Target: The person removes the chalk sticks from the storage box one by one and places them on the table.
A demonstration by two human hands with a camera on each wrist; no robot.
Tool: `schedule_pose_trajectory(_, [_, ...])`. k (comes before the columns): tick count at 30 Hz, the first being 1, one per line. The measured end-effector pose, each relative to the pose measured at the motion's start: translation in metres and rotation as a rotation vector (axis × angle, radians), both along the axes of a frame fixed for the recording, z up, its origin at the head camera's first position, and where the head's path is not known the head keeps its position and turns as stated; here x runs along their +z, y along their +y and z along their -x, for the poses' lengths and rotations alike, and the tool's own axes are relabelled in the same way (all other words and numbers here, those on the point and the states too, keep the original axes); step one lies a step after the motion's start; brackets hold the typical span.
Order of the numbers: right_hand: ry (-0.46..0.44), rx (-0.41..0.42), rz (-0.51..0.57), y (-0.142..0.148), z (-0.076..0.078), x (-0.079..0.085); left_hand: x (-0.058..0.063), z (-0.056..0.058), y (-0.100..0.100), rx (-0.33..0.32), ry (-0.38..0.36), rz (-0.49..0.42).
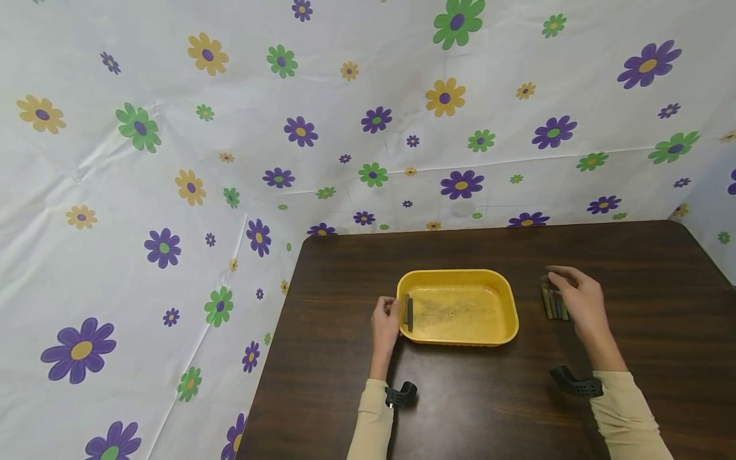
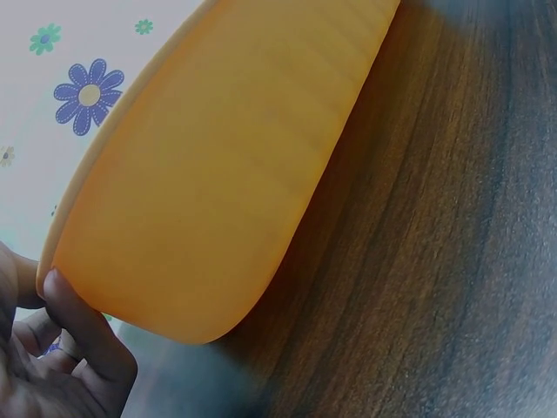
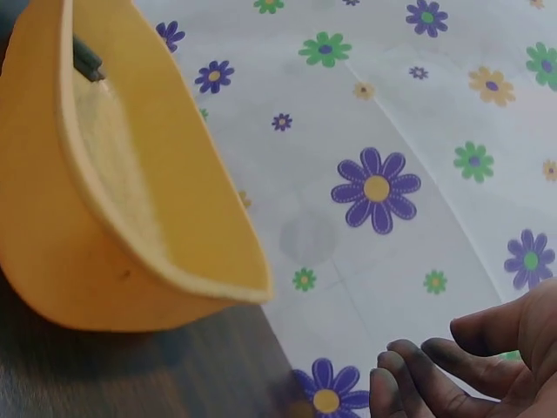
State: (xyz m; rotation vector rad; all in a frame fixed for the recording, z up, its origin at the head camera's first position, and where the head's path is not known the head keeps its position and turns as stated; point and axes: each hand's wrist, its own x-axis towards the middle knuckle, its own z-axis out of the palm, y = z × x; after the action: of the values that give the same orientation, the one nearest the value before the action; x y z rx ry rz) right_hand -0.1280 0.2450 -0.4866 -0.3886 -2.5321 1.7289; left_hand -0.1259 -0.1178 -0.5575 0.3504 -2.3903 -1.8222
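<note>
A yellow plastic tub (image 1: pixel 454 340) stands on the brown table. My left hand (image 1: pixel 385 324) holds its left end, with one digit pressed to the outer wall just under the rim in the left wrist view. Two dark crayon-like sticks (image 1: pixel 409 313) lie side by side inside, along the tub's left wall. To the right of the tub, several coloured crayon-like sticks (image 1: pixel 555 305) lie in a row. Over the far end of that row hovers my right hand (image 1: pixel 583 300). In the right wrist view its fingers (image 3: pixel 426 379), darkly smudged, are loosely bent with nothing between them and the thumb.
The brown table (image 1: pixel 460 402) has a rounded far edge against a white flowered sheet (image 1: pixel 368 96), which also covers the left side. A black strap mount (image 1: pixel 577 383) sits on the right wrist, another strap mount (image 1: pixel 401 395) on the left.
</note>
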Motion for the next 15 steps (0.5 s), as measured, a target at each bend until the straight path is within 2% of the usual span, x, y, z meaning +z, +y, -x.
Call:
schedule_pose_trajectory(5, [0.014,0.022,0.008,-0.011,0.0,0.005,0.0,0.0,0.0,0.004,0.013,0.004])
schedule_pose_trajectory(12, [-0.029,0.07,-0.053,-0.036,0.0,0.006,-0.001,0.0,0.0,0.004,0.016,-0.004])
schedule_pose_trajectory(15, [-0.017,0.105,-0.019,-0.046,0.001,0.005,-0.001,0.0,0.0,0.008,0.002,-0.004])
